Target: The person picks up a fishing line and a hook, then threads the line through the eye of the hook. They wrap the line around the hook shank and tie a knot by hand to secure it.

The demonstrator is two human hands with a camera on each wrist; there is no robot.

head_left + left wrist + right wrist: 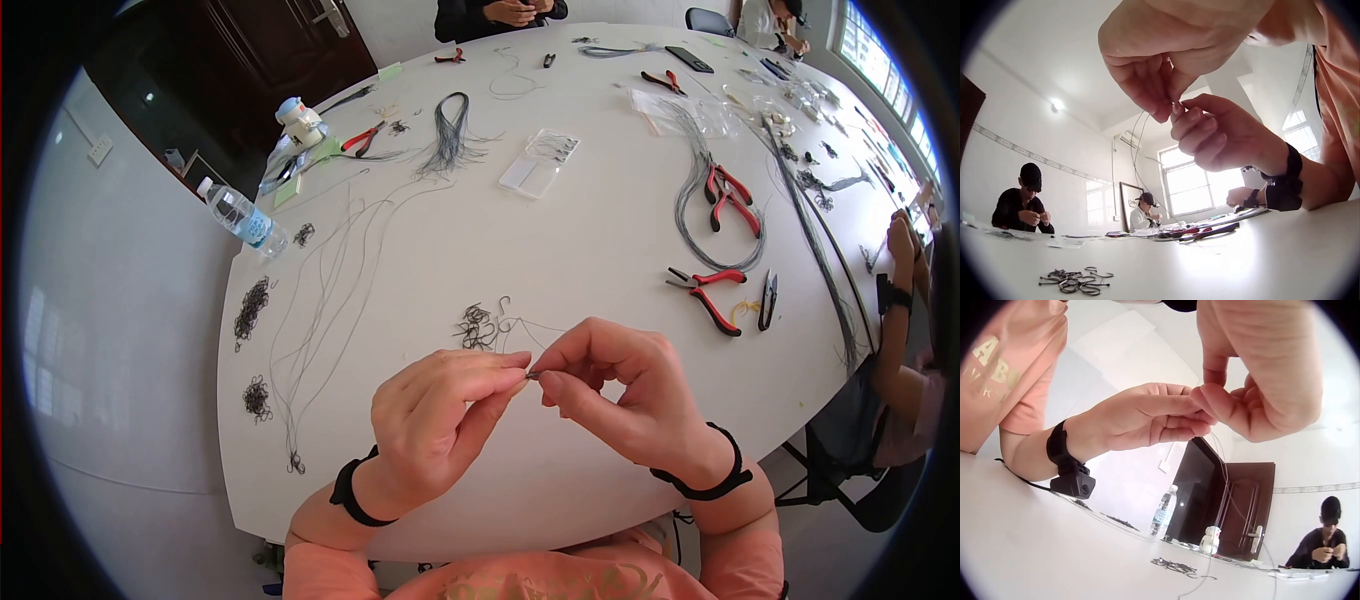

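My left hand (440, 405) and right hand (625, 390) meet fingertip to fingertip above the table's near side. Between them a small dark fishing hook (532, 375) barely shows, most of it hidden by the fingers. The left thumb and forefinger pinch it. With its thumb and forefinger, the right hand pinches at the same spot, on the thin fishing line. Loops of this fishing line (1137, 156) hang below the fingertips in the left wrist view. Just beyond the hands lies a loose pile of black fishing hooks (477, 326).
Two more hook piles (252, 310) and long tied lines (325, 330) lie left, near a water bottle (245, 218). Red-handled pliers (712, 295) and thread snips (768, 300) lie right, below a coil of line (683, 215). A clear plastic box (540, 165) sits farther back. Other people sit around the table.
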